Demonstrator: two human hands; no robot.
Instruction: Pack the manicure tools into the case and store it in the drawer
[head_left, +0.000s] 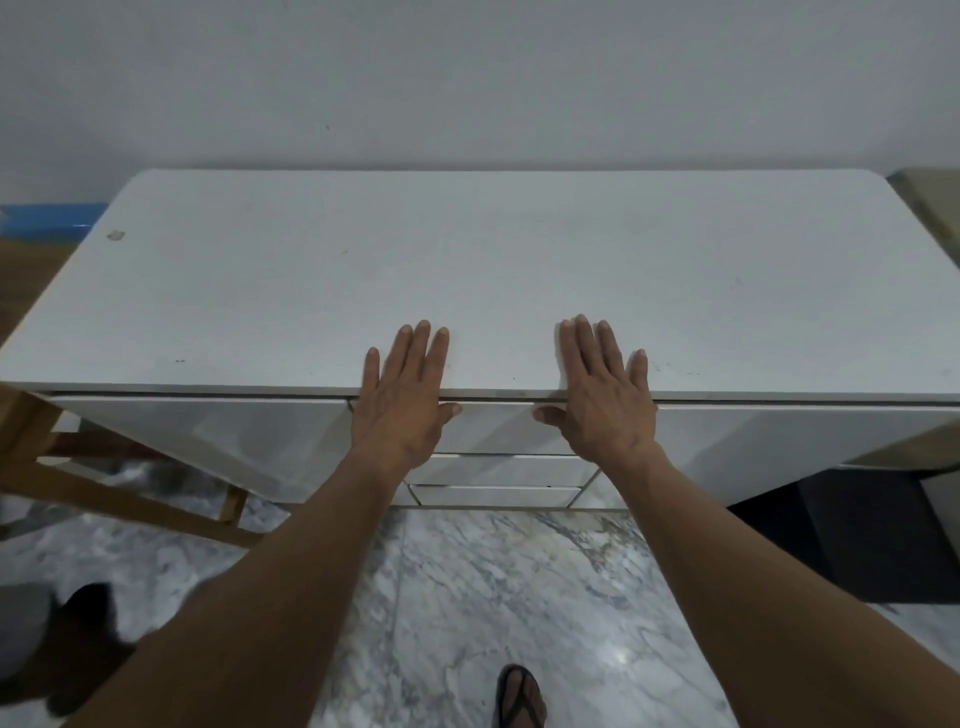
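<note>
My left hand (402, 395) and my right hand (602, 387) lie flat, palms down, over the front edge of a white cabinet top (467, 270). The fingers are spread on the surface and each thumb hangs down over the front of the top middle drawer (496, 426), which is shut. Neither hand holds anything. Two more shut drawers (498, 480) sit below it. No manicure case or tools are in view.
White cabinet doors (208, 441) flank the drawers on both sides. A wooden frame (78, 483) stands at the left on the marble floor (493, 597). A dark object (857, 540) sits at the lower right. My sandalled foot (519, 696) is below.
</note>
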